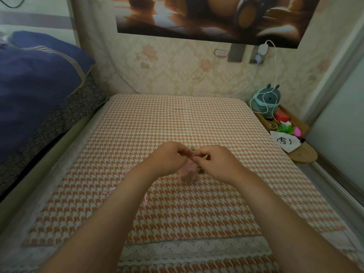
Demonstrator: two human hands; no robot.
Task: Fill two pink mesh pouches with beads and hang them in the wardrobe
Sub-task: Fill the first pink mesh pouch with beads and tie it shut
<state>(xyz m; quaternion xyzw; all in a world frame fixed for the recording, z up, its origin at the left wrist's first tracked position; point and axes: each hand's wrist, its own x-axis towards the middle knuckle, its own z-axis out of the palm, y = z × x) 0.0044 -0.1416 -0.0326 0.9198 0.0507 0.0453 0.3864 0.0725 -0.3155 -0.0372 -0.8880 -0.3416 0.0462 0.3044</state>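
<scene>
Blue quilt [35, 85]: heaped at nine o'clock in the view.
Pink ribbon [110, 191]: on the houndstooth cover [177, 119], at seven o'clock from the hands.
Left hand [169, 158]: fingers curled, pinching the pouch's top.
Pink mesh pouch [187, 174]: between both hands, bottom resting on the cover.
Beads [193, 148]: at the pouch's twelve o'clock.
Right hand [216, 162]: thumb and forefinger pinching the same top edge.
Plush toy [268, 99]: at two o'clock.

Orange-and-white houndstooth bed cover [177, 125]: matt woven cloth with a coarse weave. White lace trim [197, 251] along its near edge: openwork. Pink sheer mesh pouch [187, 173]: fine translucent fabric. Navy blue quilt [35, 85] beside the left edge: soft matt cloth. Round wooden board [303, 154] beside the right edge: smooth, pale.
</scene>
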